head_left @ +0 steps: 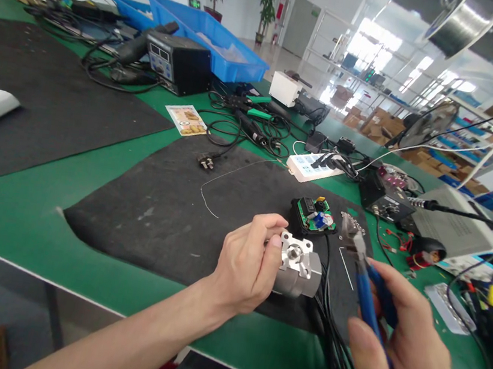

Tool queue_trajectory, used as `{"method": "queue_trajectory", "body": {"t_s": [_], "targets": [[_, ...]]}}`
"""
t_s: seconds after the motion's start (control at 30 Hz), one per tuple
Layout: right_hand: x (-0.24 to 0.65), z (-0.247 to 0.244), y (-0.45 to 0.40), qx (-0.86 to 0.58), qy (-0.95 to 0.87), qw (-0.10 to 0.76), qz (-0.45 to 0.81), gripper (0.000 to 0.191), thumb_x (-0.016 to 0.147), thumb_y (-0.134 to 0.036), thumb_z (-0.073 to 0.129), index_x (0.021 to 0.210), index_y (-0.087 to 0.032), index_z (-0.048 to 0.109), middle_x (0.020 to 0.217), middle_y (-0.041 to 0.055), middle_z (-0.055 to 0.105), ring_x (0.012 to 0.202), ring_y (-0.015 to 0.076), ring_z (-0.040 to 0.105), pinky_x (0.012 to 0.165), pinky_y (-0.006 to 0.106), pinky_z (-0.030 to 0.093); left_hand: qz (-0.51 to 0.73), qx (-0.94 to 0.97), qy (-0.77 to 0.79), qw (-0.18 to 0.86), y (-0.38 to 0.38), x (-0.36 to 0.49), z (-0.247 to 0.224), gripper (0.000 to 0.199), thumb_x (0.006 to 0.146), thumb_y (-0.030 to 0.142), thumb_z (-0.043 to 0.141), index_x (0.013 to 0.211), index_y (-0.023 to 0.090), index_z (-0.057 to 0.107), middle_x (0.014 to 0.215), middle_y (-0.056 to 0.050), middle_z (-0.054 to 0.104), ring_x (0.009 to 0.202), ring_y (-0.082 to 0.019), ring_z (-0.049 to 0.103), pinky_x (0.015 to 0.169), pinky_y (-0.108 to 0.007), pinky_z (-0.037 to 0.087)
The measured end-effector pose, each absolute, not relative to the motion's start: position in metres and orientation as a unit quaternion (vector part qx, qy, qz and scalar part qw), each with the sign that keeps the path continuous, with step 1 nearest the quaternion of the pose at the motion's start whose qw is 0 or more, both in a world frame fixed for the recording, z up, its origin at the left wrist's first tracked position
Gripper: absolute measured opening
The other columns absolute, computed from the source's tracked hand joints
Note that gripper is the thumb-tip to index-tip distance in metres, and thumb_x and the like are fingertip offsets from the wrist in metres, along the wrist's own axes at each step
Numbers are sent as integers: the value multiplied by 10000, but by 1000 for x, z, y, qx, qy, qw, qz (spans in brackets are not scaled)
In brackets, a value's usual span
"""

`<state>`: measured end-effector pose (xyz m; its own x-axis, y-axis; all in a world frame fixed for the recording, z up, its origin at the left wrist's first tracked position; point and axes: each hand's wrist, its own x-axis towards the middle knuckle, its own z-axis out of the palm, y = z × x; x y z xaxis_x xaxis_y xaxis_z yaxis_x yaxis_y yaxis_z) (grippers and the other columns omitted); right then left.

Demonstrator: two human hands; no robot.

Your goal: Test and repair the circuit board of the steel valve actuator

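Note:
My left hand (247, 263) is closed round the left side of a silver metal housing (299, 282) with a square four-holed flange on top. In my right hand (407, 345) are blue-handled pliers (370, 297), their blurred jaws pointing up and away over the mat. Just behind the housing sits an open black case with a green circuit board (315, 215) and blue and yellow parts. Black cables (329, 334) hang from the housing's right side over the table's front edge. A thin white rod (346, 269) lies between the housing and the pliers.
Small metal parts (357, 223) lie behind the pliers on the black mat (156, 215). A white power strip (312, 166), a black control box (385, 197) and a clear tray (450, 308) stand around. A solder spool (462, 28) hangs above; blue bins (207, 34) stand far back.

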<state>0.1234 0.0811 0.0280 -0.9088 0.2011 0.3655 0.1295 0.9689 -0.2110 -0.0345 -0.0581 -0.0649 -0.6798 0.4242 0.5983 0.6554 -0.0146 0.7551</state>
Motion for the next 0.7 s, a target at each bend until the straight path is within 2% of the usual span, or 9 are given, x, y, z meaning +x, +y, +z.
{"method": "queue_trajectory", "body": {"t_s": [0.13,0.27,0.33,0.37,0.4,0.53,0.63,0.7], "targets": [[128,29,85,-88,-985,102,111,393,999,-427,545,1342,-238,516,833,4,658,646,169,682,509,243,518,-598,-379,-701,86,-57,-35,-65,257,997,213,470,1250,193,508,993,-48,736,840,-180,715,818,-327,534],[153,27,112,-223,-945,184,156,449,1013,-497,500,1388,-254,542,989,39,701,827,190,720,622,243,560,-589,-387,-704,89,-57,-35,-64,239,1003,220,460,1233,196,519,979,-40,735,837,-180,706,811,-326,521],[175,17,135,-280,-932,183,141,488,986,-547,534,1372,-252,581,1051,58,709,926,223,721,644,251,560,-579,-385,-714,84,-58,-35,-63,227,1007,229,456,1220,206,529,969,-29,732,823,-179,701,806,-327,514],[189,9,147,-302,-928,169,140,513,965,-573,558,1360,-248,594,1065,66,713,938,236,721,653,261,563,-574,-382,-720,76,-59,-35,-63,220,1010,236,456,1214,212,534,967,-23,732,817,-178,699,809,-327,512],[205,-1,159,-337,-912,196,130,533,955,-608,547,1340,-245,606,1050,72,717,917,243,720,640,271,558,-567,-381,-727,64,-59,-35,-63,214,1011,245,460,1208,219,539,978,-19,731,825,-176,699,819,-326,510],[276,-46,201,-474,-856,195,70,656,899,-708,558,1381,-263,549,1061,78,701,843,265,711,631,342,558,-549,-400,-732,61,-60,-39,-63,225,999,299,502,1205,229,560,1048,-25,707,928,-179,694,837,-306,505],[325,-75,224,-515,-834,195,-14,744,881,-755,536,1403,-226,523,1056,103,689,862,302,704,723,429,572,-528,-422,-734,66,-59,-42,-61,287,975,362,553,1229,228,556,1076,-31,691,941,-184,683,822,-301,504],[347,-90,235,-492,-844,204,-60,783,885,-761,512,1400,-171,523,1055,142,679,950,348,689,811,485,572,-504,-435,-743,71,-58,-42,-60,368,939,413,611,1251,228,546,1084,-31,686,900,-185,678,805,-306,503]]}}
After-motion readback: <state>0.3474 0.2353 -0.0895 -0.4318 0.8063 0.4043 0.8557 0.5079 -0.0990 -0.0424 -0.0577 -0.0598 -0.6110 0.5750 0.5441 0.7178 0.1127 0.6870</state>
